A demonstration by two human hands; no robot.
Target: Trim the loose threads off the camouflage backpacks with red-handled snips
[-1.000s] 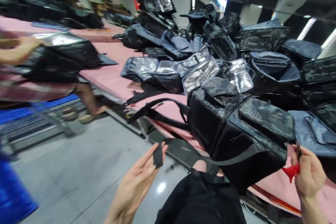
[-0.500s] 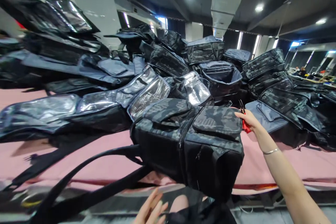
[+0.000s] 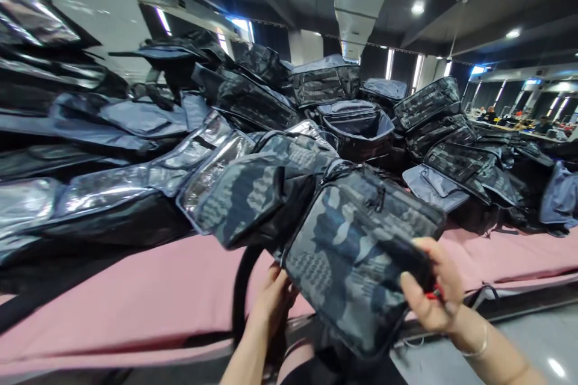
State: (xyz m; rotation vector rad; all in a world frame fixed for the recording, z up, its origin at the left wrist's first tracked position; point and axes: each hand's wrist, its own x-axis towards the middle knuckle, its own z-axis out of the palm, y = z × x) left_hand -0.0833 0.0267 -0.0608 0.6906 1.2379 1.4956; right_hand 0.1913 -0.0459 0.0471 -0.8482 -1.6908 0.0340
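A black and grey camouflage backpack (image 3: 352, 246) is tilted up in front of me, its patterned face toward me and its near end hanging past the table's edge. My right hand (image 3: 436, 289) grips its right end, thumb on the camouflage face. Something red (image 3: 434, 293), seen earlier as a small red-handled tool with dark prongs, is tucked in that hand, mostly hidden. At the bag's lower left side, my left hand (image 3: 282, 289) holds its edge from beneath, with the fingers partly hidden. A black strap (image 3: 244, 289) hangs beside my left wrist.
The table has a pink cover (image 3: 158, 295). Behind the backpack, similar bags are heaped up, including an open grey-lined bag (image 3: 361, 126) and, at left, silver-lined open bags (image 3: 108, 189). Other people and worktables are far off at right.
The backpack has been turned and tipped so its camouflage face shows toward me. My left hand has risen to its edge, and my right hand has come nearer and lower. The view has shifted right.
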